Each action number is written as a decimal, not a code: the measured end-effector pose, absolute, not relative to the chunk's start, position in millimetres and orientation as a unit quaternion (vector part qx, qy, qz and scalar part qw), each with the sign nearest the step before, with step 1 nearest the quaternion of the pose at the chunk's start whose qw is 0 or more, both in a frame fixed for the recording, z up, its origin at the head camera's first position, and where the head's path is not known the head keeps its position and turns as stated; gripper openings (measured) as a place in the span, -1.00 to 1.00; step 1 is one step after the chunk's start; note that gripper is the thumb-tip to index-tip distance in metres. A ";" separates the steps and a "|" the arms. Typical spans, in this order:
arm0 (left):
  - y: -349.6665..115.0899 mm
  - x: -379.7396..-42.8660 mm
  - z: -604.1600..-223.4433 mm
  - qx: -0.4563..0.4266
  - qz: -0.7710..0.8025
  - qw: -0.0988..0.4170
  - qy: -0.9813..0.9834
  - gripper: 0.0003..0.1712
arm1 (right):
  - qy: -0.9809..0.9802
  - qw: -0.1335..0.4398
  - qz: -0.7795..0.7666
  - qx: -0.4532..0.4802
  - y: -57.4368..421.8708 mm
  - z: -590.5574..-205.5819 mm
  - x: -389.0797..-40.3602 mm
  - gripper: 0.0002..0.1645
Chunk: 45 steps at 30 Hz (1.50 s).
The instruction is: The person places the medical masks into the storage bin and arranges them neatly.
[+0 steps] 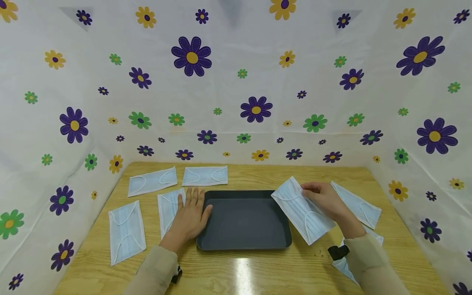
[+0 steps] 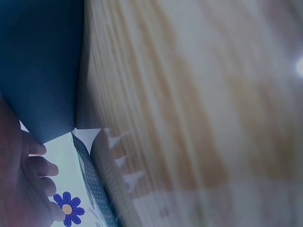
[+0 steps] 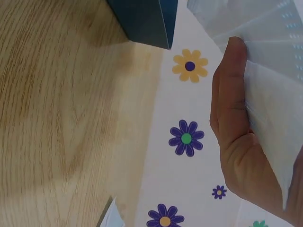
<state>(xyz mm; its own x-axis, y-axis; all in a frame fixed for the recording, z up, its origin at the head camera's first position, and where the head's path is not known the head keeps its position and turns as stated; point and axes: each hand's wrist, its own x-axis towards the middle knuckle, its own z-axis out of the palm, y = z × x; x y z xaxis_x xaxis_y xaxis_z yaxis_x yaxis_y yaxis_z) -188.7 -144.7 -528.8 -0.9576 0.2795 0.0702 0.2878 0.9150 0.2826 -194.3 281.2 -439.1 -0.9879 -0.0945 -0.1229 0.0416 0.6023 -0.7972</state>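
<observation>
My right hand (image 1: 326,200) pinches a pale blue pleated face mask (image 1: 302,211) by its edge, thumb and fingers together. The mask tilts beside the right end of a dark grey tray (image 1: 243,221), overlapping its corner in the head view. In the right wrist view the thumb (image 3: 234,90) lies along the mask (image 3: 274,80). My left hand (image 1: 191,215) rests at the tray's left side with fingers straight and spread. Partly hidden under that hand is another face mask (image 1: 167,209). No mask lies in the tray.
Further face masks lie on the wooden table (image 1: 236,266): one at far left (image 1: 127,231), two along the back (image 1: 153,181), and one right of my right hand (image 1: 359,207). Another mask (image 1: 344,268) is partly under the right forearm. A flower-print sheet (image 1: 221,90) walls the table.
</observation>
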 end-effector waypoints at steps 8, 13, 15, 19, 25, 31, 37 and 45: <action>-144.0 -189.2 -530.7 -0.143 -0.137 0.012 -0.980 -0.17 | 0.891 0.085 -0.441 -0.064 258.5 -443.4 -200.8 -0.62; -143.0 -188.6 -528.7 -0.140 -0.130 0.010 -0.982 -0.17 | 0.893 0.096 -0.434 -0.077 242.4 -443.3 -204.7 -0.65; -142.8 -188.2 -528.5 -0.139 -0.129 0.012 -0.982 -0.17 | 0.893 0.100 -0.431 -0.086 236.6 -444.0 -205.9 -0.66; -142.8 -188.3 -528.6 -0.137 -0.122 0.008 -0.983 -0.16 | 0.892 0.102 -0.428 -0.100 225.5 -447.3 -208.7 -0.67; -142.6 -188.6 -527.4 -0.140 -0.122 0.010 -0.983 -0.15 | 0.894 0.091 -0.422 -0.122 211.7 -453.9 -213.5 -0.71; -143.6 -189.1 -529.2 -0.140 -0.121 0.013 -0.983 -0.15 | 0.898 0.085 -0.406 -0.149 199.1 -457.7 -219.3 -0.74; -143.1 -188.6 -527.5 -0.137 -0.127 0.013 -0.982 -0.16 | 0.895 0.099 -0.408 -0.152 185.3 -464.4 -224.3 -0.73; -142.1 -186.6 -526.4 -0.137 -0.128 0.015 -0.982 -0.15 | 0.901 0.097 -0.383 -0.178 170.1 -470.4 -228.0 -0.79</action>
